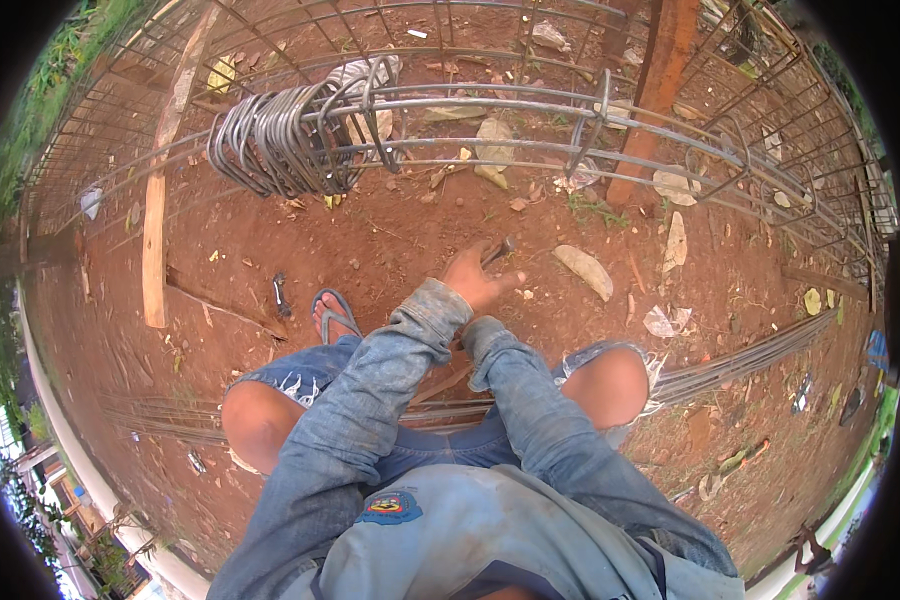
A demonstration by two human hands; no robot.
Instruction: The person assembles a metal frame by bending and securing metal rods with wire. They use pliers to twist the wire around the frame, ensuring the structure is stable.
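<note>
My left hand [475, 277] reaches forward above the soil, its fingers curled around a small dark tool [496, 252] whose kind I cannot make out. Its thumb sticks out to the right. My right forearm [540, 385] crosses inward, and its cuff ends just below the left wrist; the right hand itself is hidden there. Beyond my hands, long steel bars [480, 103] run across from left to right. A tight bundle of bent rebar stirrups [285, 140] hangs around them on the left, and a single stirrup [590, 122] stands further right.
A wooden stake [155, 240] stands on the left, a reddish post [650, 105] on the right. Rebar mesh [820, 110] curves around the far side. Thin rods [740, 362] lie beside my right knee. A dark tool [282, 295] lies near my sandalled foot [334, 315]. Dry leaves [583, 271] litter the soil.
</note>
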